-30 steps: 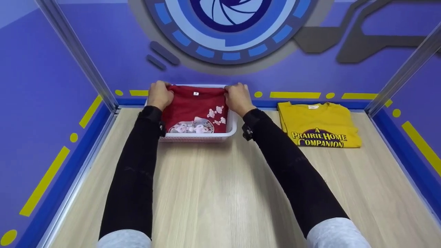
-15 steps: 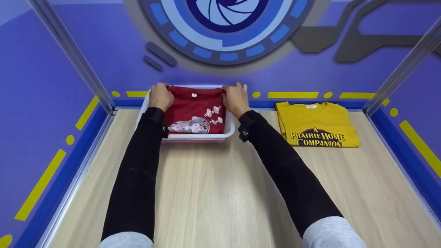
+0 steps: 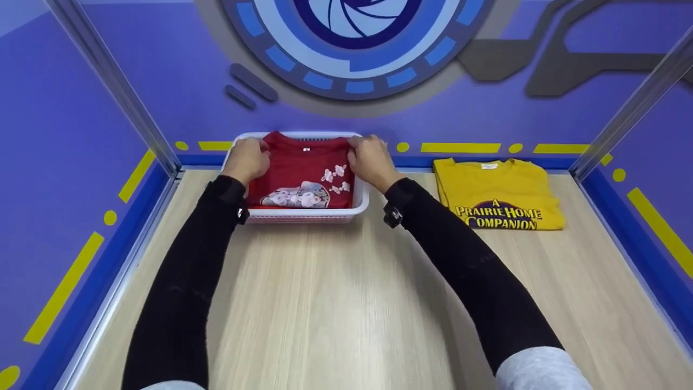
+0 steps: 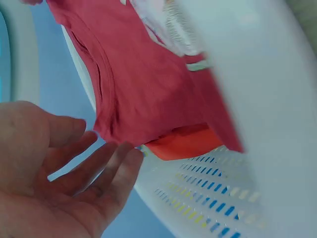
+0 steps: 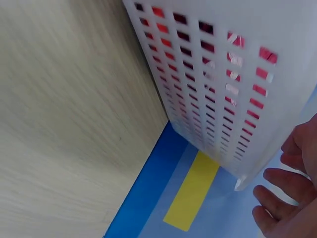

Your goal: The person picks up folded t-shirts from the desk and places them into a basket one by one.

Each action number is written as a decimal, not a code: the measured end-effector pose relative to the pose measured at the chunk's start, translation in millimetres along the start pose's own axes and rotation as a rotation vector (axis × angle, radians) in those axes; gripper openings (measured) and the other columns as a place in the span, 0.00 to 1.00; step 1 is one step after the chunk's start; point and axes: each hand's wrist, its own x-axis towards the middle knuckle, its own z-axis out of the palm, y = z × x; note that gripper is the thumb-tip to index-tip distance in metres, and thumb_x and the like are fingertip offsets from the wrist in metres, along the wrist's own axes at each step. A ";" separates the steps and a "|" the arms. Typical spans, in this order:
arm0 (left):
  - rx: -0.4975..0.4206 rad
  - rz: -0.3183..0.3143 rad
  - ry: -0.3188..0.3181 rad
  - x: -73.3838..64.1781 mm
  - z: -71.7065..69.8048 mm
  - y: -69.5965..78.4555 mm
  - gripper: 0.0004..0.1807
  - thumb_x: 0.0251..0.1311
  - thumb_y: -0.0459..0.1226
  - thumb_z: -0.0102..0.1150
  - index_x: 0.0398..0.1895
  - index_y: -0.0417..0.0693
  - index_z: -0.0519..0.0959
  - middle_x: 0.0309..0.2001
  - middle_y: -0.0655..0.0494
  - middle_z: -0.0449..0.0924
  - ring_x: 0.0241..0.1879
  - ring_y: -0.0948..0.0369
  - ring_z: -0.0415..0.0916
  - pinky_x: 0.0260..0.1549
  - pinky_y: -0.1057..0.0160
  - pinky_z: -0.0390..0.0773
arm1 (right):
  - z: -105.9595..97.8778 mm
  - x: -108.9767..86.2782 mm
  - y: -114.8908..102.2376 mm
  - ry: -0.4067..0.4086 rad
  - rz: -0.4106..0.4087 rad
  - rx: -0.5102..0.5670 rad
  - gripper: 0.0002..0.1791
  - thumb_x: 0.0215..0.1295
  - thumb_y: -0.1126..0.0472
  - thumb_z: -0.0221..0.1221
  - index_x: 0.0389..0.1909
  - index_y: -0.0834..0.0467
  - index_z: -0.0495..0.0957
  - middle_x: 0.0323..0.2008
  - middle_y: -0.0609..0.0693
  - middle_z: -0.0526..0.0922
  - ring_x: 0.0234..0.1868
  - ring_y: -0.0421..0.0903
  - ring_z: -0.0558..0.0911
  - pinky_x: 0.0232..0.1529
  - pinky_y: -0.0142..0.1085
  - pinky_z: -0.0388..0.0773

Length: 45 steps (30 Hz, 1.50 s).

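Note:
A folded red T-shirt [image 3: 303,168] with a pale flower print lies in a white plastic basket [image 3: 303,212] against the back wall. Beneath it, an orange-red cloth [image 4: 185,142] shows in the left wrist view. My left hand [image 3: 248,161] is at the shirt's left top corner, its thumb apart from the fingers and the fingertips close to the cloth edge. At the right top corner is my right hand [image 3: 373,162]. The right wrist view shows its fingers loosely bent and spread beside the basket rim; its thumb side is partly out of frame.
A folded yellow T-shirt [image 3: 501,189] with printed lettering lies to the right on the wooden table [image 3: 335,303]. Purple-blue panels [image 3: 178,65] stand behind and on both sides, with metal posts at the corners.
My left hand has let go of the red shirt's corner and shifted slightly left. My right hand's fingers have loosened at the other corner. The shirt's collar edge now lies less taut.

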 end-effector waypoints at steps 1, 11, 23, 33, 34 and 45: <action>0.012 0.017 -0.021 -4.3 -0.4 -0.8 0.21 0.80 0.37 0.50 0.66 0.36 0.83 0.68 0.34 0.82 0.70 0.41 0.79 0.74 0.43 0.76 | -0.3 -2.4 -1.6 0.001 -0.028 0.016 0.17 0.77 0.64 0.58 0.57 0.64 0.89 0.55 0.60 0.93 0.60 0.64 0.87 0.71 0.55 0.75; 0.068 0.172 -0.194 -49.5 11.0 -1.1 0.13 0.71 0.35 0.63 0.49 0.38 0.92 0.52 0.40 0.92 0.56 0.43 0.85 0.64 0.43 0.82 | -15.5 -31.6 -41.7 -0.495 -0.269 0.104 0.16 0.79 0.60 0.59 0.31 0.58 0.88 0.24 0.47 0.79 0.30 0.44 0.75 0.39 0.37 0.72; 0.065 0.114 -0.269 -54.1 27.8 -7.6 0.07 0.64 0.38 0.73 0.35 0.43 0.92 0.36 0.51 0.92 0.48 0.48 0.84 0.58 0.48 0.83 | -3.7 -29.6 -56.1 -0.756 -0.188 -0.047 0.22 0.81 0.55 0.61 0.23 0.57 0.86 0.17 0.40 0.66 0.28 0.41 0.67 0.33 0.34 0.63; 0.062 0.162 -0.135 -63.3 27.2 13.0 0.12 0.74 0.39 0.62 0.44 0.41 0.92 0.43 0.45 0.91 0.44 0.49 0.84 0.53 0.47 0.85 | -14.0 -52.3 -36.3 -0.360 -0.187 0.183 0.16 0.79 0.62 0.59 0.28 0.60 0.86 0.21 0.45 0.74 0.26 0.42 0.72 0.31 0.34 0.68; 0.042 0.173 -0.111 -65.7 27.6 19.1 0.13 0.75 0.39 0.62 0.48 0.41 0.92 0.45 0.45 0.92 0.45 0.49 0.85 0.55 0.47 0.85 | -18.8 -55.5 -32.3 -0.318 -0.170 0.214 0.15 0.79 0.62 0.59 0.30 0.61 0.87 0.23 0.46 0.76 0.27 0.42 0.73 0.32 0.34 0.70; -0.100 0.496 -0.022 -112.3 57.4 115.7 0.14 0.79 0.40 0.62 0.56 0.46 0.91 0.49 0.51 0.93 0.48 0.55 0.88 0.58 0.54 0.88 | -97.0 -90.7 56.3 -0.259 0.050 0.210 0.14 0.81 0.59 0.61 0.53 0.64 0.90 0.48 0.63 0.92 0.47 0.58 0.89 0.53 0.53 0.89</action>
